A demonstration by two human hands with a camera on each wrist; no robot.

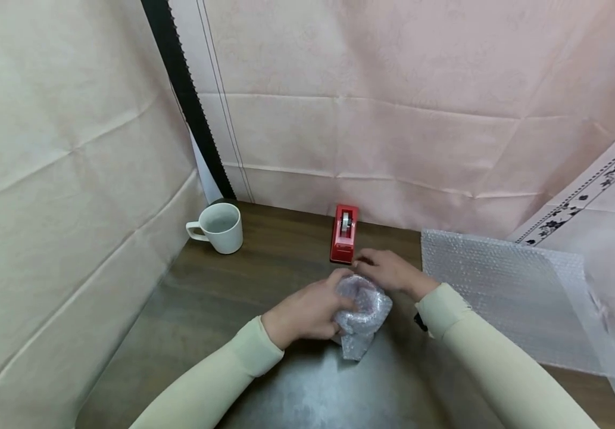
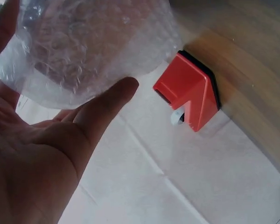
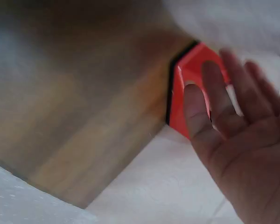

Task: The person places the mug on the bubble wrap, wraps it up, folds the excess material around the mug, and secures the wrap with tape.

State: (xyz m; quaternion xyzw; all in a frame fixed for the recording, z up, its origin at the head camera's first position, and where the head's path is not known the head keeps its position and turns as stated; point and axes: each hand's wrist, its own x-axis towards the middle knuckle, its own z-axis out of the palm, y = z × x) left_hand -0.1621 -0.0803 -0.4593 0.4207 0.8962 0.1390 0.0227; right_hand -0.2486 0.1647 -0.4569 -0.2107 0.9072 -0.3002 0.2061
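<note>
My left hand (image 1: 312, 307) grips a bundle of bubble wrap (image 1: 367, 310), with fingers and thumb around its side. What lies inside the wrap cannot be made out, though the top has a round hollow and a flap sticks out below. My right hand (image 1: 387, 271) is beside the bundle's far right side, its fingers loosely extended and holding nothing. Just beyond the fingertips stands a red tape dispenser (image 1: 343, 235). In the right wrist view, those fingers (image 3: 215, 86) pass in front of the dispenser (image 3: 179, 105); whether they touch it cannot be told.
A white mug (image 1: 222, 229) stands at the table's back left corner, handle to the left. A sheet of bubble wrap (image 1: 505, 298) lies along the right side. Pale cloth (image 1: 393, 143) hangs behind and to the left of the wooden table (image 1: 189, 333).
</note>
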